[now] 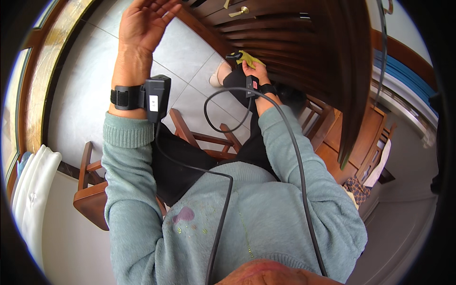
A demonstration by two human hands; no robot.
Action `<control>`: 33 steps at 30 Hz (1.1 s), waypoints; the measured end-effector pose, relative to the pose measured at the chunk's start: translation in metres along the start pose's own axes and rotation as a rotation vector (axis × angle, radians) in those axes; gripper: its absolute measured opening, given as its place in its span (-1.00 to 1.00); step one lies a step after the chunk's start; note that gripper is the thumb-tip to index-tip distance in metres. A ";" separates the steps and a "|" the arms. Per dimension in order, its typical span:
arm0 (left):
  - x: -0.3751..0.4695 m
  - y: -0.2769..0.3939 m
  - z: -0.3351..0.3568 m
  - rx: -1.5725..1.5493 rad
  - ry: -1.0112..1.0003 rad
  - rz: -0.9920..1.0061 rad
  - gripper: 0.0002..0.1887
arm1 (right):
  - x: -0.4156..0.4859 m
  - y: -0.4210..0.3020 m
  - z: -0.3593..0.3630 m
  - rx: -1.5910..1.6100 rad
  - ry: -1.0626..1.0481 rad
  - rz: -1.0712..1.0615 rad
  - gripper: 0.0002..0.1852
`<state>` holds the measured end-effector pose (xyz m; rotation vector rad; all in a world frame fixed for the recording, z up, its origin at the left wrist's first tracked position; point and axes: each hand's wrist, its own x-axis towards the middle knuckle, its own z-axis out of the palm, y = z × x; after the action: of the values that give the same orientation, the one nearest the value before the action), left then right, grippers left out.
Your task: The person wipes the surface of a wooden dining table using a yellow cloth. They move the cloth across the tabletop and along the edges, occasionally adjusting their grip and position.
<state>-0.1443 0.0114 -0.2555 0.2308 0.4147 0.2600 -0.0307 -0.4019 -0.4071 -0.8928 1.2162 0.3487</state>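
My left hand (144, 26) is raised at the upper left, palm visible and fingers spread slightly; nothing shows in it, and the fingertips reach the picture's top edge. My right hand (257, 71) holds a crumpled yellow-green cloth (251, 60) beside dark brown, slatted wooden furniture (278, 46). A small black object (233, 56) lies against the cloth's left side; its kind is unclear. Brass-coloured handle (243, 11) sits on the furniture above. Both wrists carry strapped black devices, joined to looping black cables.
Wooden stool legs (185, 128) stand between my black-trousered legs, on grey floor tiles (174, 46). Another wooden seat (91, 203) is at the left, near a white curtain (34, 188). Wooden furniture with drawers (342, 142) stands at the right. One light-coloured shoe (214, 78) shows.
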 end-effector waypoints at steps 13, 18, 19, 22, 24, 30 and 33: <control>-0.004 -0.006 0.010 0.093 0.072 0.018 -0.60 | 0.069 0.019 -0.019 0.049 0.000 0.122 -0.64; -0.002 -0.007 0.009 0.104 0.122 0.019 -0.58 | 0.042 0.016 -0.013 0.203 -0.105 0.063 -0.71; -0.002 -0.009 0.009 0.131 0.163 0.044 -0.57 | 0.034 0.011 -0.009 0.242 -0.090 0.066 -0.73; 0.002 -0.006 0.004 0.097 0.134 0.016 -0.57 | -0.003 -0.001 -0.012 0.161 -0.210 -0.074 -0.73; 0.003 -0.001 -0.001 0.050 0.142 -0.001 -0.58 | -0.037 -0.019 -0.013 0.170 -0.245 -0.118 -0.71; 0.005 -0.001 0.001 0.099 0.164 0.039 -0.59 | -0.160 -0.086 -0.034 0.143 -0.430 -0.231 -0.81; 0.003 -0.002 0.005 0.103 0.148 0.038 -0.58 | -0.209 -0.116 -0.039 0.181 -0.468 -0.263 -0.81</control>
<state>-0.1388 0.0100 -0.2527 0.3216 0.5719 0.2947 -0.0516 -0.4586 -0.1724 -0.7488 0.6776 0.2147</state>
